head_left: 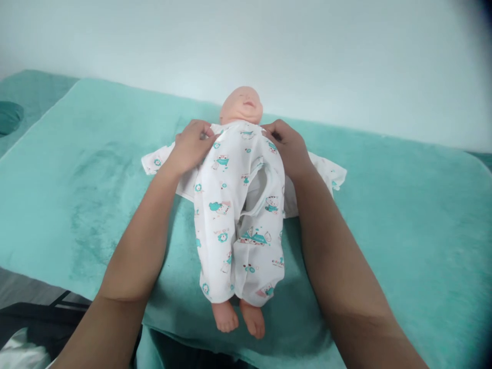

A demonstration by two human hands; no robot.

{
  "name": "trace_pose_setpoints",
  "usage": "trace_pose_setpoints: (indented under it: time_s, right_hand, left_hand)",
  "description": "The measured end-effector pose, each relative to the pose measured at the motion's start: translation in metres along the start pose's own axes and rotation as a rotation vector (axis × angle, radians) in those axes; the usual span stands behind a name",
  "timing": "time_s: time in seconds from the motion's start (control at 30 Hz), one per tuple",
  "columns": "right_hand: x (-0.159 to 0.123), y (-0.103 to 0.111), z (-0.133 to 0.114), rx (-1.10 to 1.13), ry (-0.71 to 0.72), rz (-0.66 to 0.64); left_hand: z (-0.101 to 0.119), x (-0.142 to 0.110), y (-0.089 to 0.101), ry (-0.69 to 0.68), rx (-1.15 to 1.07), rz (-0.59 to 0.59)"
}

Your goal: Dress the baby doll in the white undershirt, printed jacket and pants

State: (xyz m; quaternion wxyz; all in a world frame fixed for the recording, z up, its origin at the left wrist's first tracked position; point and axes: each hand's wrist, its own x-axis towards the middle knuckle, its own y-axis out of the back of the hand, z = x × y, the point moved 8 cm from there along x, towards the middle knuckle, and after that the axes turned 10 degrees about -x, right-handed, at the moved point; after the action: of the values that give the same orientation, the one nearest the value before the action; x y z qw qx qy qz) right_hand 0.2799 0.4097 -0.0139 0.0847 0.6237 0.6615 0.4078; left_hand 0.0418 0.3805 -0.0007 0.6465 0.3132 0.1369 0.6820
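Observation:
A baby doll point(243, 105) lies on its back, head at the far side and bare feet towards me. White printed baby pants point(221, 205) cover its legs and reach up to the chest, with an opening showing at the crotch. Under them is a white printed baby shirt point(157, 160), its sleeves spread out to both sides. My left hand point(195, 144) pinches the top edge of the pants near one shoulder. At the opposite shoulder, my right hand point(286, 145) is closed on the same top edge; its fingertips are partly hidden.
The doll rests on a teal plush cover point(392, 220) spread over the table. A pale wall point(246, 46) stands right behind the head end. Darker teal cloth point(11, 118) is at the left edge. A dark object and white cloth point(23, 353) show at the lower left.

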Motion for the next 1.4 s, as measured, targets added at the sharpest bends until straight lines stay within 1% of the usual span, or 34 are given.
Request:
trace_pose_setpoints:
  time_s: [0.07,0.17,0.23,0.3,0.4,0.47,0.57,0.7,0.77,0.87,0.93,1.0,1.07,1.13,1.2,1.27,1.33,1.4]
  right_hand:
    - [-0.002,0.002,-0.007,-0.090,0.031,0.040]
    - [-0.006,0.008,-0.028,-0.186,0.137,0.103]
    - [-0.005,0.008,-0.039,-0.241,0.187,0.110]
    - [0.002,0.006,-0.045,-0.314,0.183,0.091]
    - [0.021,0.003,-0.048,-0.440,0.153,0.064]
    - [0.034,-0.001,-0.049,-0.484,0.158,0.039]
    - [0.044,-0.006,-0.048,-0.473,0.177,0.006]
    - [0.039,-0.009,-0.034,-0.412,0.132,0.019]
    - [0.033,-0.008,-0.026,-0.317,0.120,0.063]
    - [0.019,0.002,-0.022,-0.258,0.146,0.218]
    - [0.003,0.011,-0.021,-0.269,0.106,0.323]
    - [-0.017,0.016,-0.018,-0.248,0.011,0.357]
    - [-0.039,0.018,-0.015,-0.197,-0.099,0.333]
    - [-0.060,0.017,-0.009,-0.127,-0.228,0.276]
    - [-0.075,0.013,-0.002,-0.039,-0.359,0.192]
    - [-0.083,0.006,0.003,0.081,-0.435,0.098]
    - [-0.085,0.000,0.003,0.223,-0.448,0.021]
    - [-0.084,-0.003,0.000,0.364,-0.438,-0.029]
  left_hand:
    - [-0.001,0.001,0.000,0.009,-0.027,0.003]
    - [-0.003,0.002,-0.001,0.008,-0.030,0.043]
    - [-0.004,0.002,-0.002,0.006,-0.024,0.065]
    - [-0.006,0.002,-0.003,0.001,-0.029,0.071]
    - [-0.010,0.001,-0.003,-0.004,-0.031,0.083]
    - [-0.013,0.000,-0.002,0.004,-0.021,0.095]
    - [-0.018,-0.003,0.000,0.005,-0.014,0.103]
    - [-0.017,-0.010,0.008,-0.037,0.074,0.187]
    - [-0.017,-0.015,0.011,-0.040,0.151,0.225]
    - [-0.015,-0.019,0.010,-0.053,0.197,0.223]
    - [-0.012,-0.021,0.009,-0.095,0.189,0.221]
    - [-0.006,-0.026,0.010,-0.140,0.187,0.247]
    - [-0.001,-0.033,0.013,-0.160,0.203,0.279]
    - [0.001,-0.042,0.014,-0.140,0.223,0.281]
    - [-0.004,-0.050,0.009,-0.065,0.211,0.201]
    - [-0.013,-0.057,0.002,0.036,0.152,0.071]
    - [-0.021,-0.062,-0.003,0.109,0.040,-0.027]
    - [-0.025,-0.065,-0.005,0.164,-0.128,-0.061]
